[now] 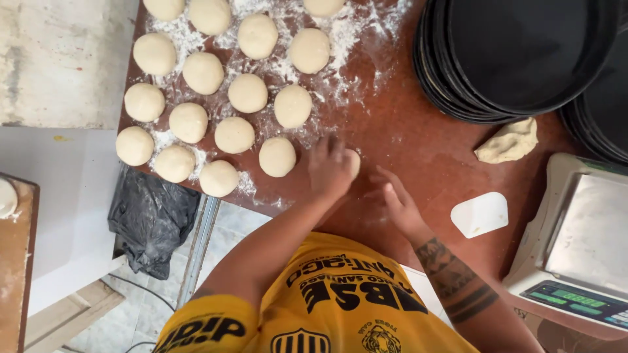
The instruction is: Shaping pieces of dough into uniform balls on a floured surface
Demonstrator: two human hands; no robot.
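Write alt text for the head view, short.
Seen from above, a person's left hand cups a dough ball on a floured reddish table while the right hand rests open beside it. Rows of finished dough balls lie to the left; stacked black pans, a dough lump, white scraper and scale sit right.

The dough balls (234, 134) look smooth and matt on a reddish, mottled table (418, 140) dusted with powdery flour (340, 33). Right of the balls, the stacked black pans (523, 52) have a dull sheen; below them lie a smooth white plastic scraper (479, 214) and a scale (575, 248) with a brushed metal plate.
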